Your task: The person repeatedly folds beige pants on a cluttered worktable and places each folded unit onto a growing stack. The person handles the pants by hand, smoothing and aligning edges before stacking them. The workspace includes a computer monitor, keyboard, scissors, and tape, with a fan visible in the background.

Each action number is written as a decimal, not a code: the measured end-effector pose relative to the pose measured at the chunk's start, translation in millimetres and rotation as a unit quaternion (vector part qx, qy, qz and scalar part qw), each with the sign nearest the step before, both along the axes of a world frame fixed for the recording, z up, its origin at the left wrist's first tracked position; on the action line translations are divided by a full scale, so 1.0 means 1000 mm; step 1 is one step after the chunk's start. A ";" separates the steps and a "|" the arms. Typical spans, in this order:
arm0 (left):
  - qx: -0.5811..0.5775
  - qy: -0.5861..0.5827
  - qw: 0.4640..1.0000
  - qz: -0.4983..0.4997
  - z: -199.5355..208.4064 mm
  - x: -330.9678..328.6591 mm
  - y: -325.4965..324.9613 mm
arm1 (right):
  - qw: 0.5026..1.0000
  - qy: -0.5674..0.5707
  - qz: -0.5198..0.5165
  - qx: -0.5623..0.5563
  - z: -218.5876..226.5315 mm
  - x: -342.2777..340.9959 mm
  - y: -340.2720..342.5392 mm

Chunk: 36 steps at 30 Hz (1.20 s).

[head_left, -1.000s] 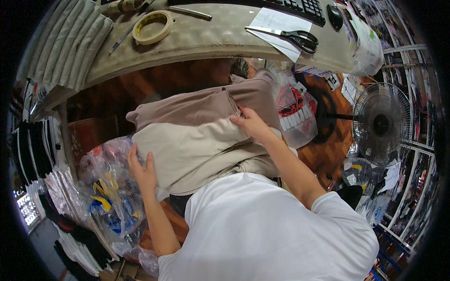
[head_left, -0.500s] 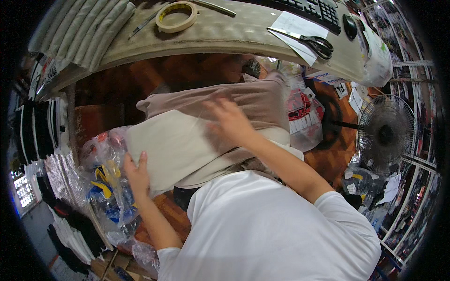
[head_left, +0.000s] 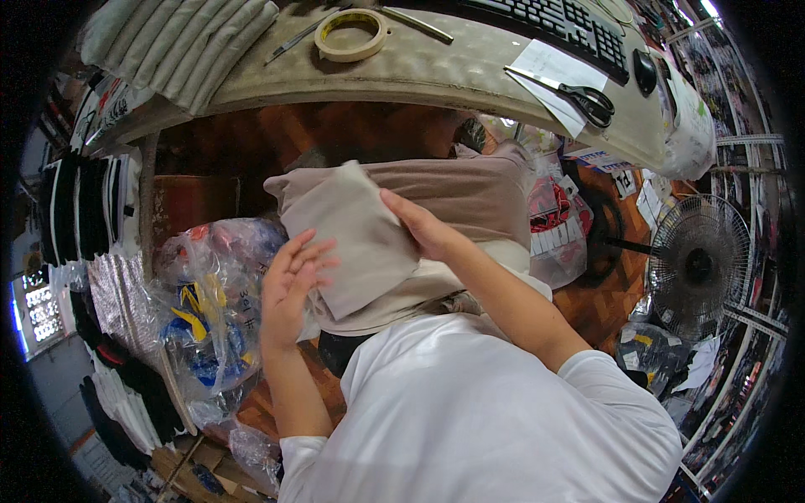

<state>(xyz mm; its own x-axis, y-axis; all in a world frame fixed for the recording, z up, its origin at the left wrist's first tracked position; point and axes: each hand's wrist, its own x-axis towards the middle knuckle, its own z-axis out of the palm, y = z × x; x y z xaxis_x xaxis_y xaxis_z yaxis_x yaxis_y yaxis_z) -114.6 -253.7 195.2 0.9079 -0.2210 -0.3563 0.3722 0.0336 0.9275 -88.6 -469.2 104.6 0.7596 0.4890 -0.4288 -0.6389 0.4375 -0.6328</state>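
Observation:
A folded beige cloth (head_left: 356,251) is tilted over my lap, smaller than the layers under it. At its upper right edge my right hand (head_left: 425,228) grips it, with the other fingers hidden behind the fabric. By the left edge, my left hand (head_left: 289,281) is open, its slightly blurred fingers spread; I cannot tell whether they touch the cloth. Across my lap lies a larger mauve-brown cloth (head_left: 470,197), with paler beige fabric partly showing below it.
Ahead, a desk (head_left: 470,80) bears a tape roll (head_left: 350,35), black scissors (head_left: 579,99), a keyboard (head_left: 570,33) and stacked grey cloths (head_left: 180,50). Plastic bags (head_left: 214,310) lie at left. A fan (head_left: 698,264) stands at right, near shelving.
The pale cloth has been folded smaller and lifted at an angle. My right hand has gone from sweeping over it to gripping its edge; my left hand has moved slightly right.

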 end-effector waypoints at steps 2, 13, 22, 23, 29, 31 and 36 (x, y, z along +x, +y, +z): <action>0.330 -0.151 0.932 0.014 -0.037 0.008 0.000 | 0.992 -0.047 0.003 -0.114 -0.023 0.001 -0.009; 0.284 -0.169 0.942 0.055 -0.086 0.009 -0.017 | 0.814 -0.213 -0.011 -0.541 -0.026 -0.024 -0.026; 0.298 -0.427 0.824 -0.224 -0.004 -0.040 -0.122 | 0.955 0.022 -0.238 0.178 0.038 -0.044 -0.009; 0.268 -0.416 0.838 -0.229 0.001 -0.039 -0.120 | 0.953 0.014 -0.238 0.185 0.040 -0.043 -0.009; 0.243 -0.407 0.879 -0.053 0.008 -0.034 -0.069 | 0.948 -0.022 -0.237 0.209 0.046 -0.040 -0.004; 0.290 -0.399 0.862 0.118 0.000 -0.031 -0.057 | 0.944 -0.033 -0.245 0.217 0.049 -0.037 -0.004; 0.152 -0.199 0.963 0.104 -0.010 -0.037 -0.055 | 0.940 -0.061 -0.240 0.233 0.059 -0.024 0.002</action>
